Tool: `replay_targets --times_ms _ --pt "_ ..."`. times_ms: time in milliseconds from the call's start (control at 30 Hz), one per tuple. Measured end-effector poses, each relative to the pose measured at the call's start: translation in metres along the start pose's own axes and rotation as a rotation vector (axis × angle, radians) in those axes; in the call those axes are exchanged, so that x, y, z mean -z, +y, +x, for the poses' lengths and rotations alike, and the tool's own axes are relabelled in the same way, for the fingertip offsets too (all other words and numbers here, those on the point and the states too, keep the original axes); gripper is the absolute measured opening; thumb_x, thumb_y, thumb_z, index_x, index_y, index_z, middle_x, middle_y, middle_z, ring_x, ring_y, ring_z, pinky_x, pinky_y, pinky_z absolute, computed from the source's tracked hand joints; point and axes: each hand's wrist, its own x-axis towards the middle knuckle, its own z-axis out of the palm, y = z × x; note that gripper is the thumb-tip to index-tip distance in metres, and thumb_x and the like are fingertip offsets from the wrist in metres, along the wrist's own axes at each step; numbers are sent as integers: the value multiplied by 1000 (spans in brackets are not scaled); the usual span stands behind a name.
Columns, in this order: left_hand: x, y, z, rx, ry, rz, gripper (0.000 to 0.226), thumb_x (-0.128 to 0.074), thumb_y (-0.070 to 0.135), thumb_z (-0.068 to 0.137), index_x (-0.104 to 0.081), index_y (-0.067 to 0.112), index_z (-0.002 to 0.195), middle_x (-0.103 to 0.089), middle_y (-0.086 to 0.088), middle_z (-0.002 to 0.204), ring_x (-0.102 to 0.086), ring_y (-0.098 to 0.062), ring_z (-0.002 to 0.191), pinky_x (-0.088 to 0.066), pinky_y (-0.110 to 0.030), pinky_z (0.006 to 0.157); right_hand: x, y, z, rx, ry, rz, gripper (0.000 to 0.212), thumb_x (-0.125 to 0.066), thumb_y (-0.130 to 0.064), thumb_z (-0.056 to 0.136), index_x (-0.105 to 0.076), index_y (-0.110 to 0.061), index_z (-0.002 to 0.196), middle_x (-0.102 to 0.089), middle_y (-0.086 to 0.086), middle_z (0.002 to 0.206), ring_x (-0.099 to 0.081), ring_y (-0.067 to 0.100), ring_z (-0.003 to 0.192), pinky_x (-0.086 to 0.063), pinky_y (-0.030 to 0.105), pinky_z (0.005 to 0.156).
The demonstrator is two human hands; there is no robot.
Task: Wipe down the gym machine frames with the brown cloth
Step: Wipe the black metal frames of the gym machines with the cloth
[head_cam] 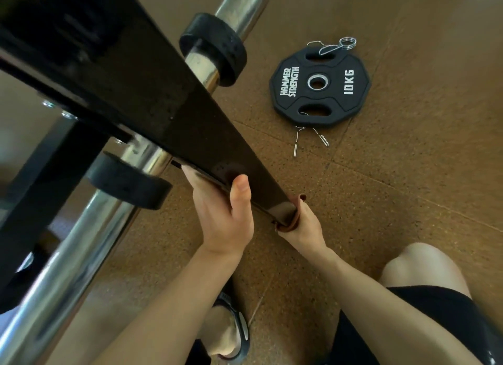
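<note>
Floor is brown speckled rubber tile; 10KG plate lies flat far right, spring clips beside it. Black frame beam crosses diagonally over chrome bars. Left hand grips beam, thumb on top. Right hand presses brown cloth on beam's near end; fingers hidden, cannot tell.

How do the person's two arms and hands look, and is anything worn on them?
Both forearms are bare: no sleeves reach them. The left hand and the right hand have no gloves, and no ring, watch or wristband shows. The left thumbnail is short and unpainted.
</note>
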Motion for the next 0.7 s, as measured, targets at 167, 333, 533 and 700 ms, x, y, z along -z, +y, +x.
replay_targets --times_ms 167,333,533,700 --pt "4 -1 -3 18 61 9 41 -43 64 98 -34 44 133 -57 -6 97 -60 -12 85 -50 -26 77 17 -56 -11 178 110 -9 66 -91 -29 71 -55 -30 127 -62 -11 123 -58 8 119 -54 41 100" --pt "18 18 -7 107 -14 190 25 -44 62 98 -30 75 112 -53 29 111 -58 -2 110 -51 -43 100 50 -138 -20 360 140 29 64 -86 -46 75 -55 -25 127 -61 -8 119 -57 11 109 -54 37 90" --pt "47 52 -2 106 -161 315 41 -50 50 101 -26 81 115 -41 57 110 -42 26 109 -33 -14 103 79 -229 -32 477 211 106 60 -75 -45 82 -54 -14 129 -60 -1 122 -57 15 112 -54 39 92" --pt "65 54 -3 179 -151 29 36 -44 61 97 -48 44 129 -57 36 116 -57 6 114 -43 -7 90 90 -280 -40 550 317 146 56 -80 -34 80 -48 -15 122 -54 2 114 -55 18 102 -53 42 85"
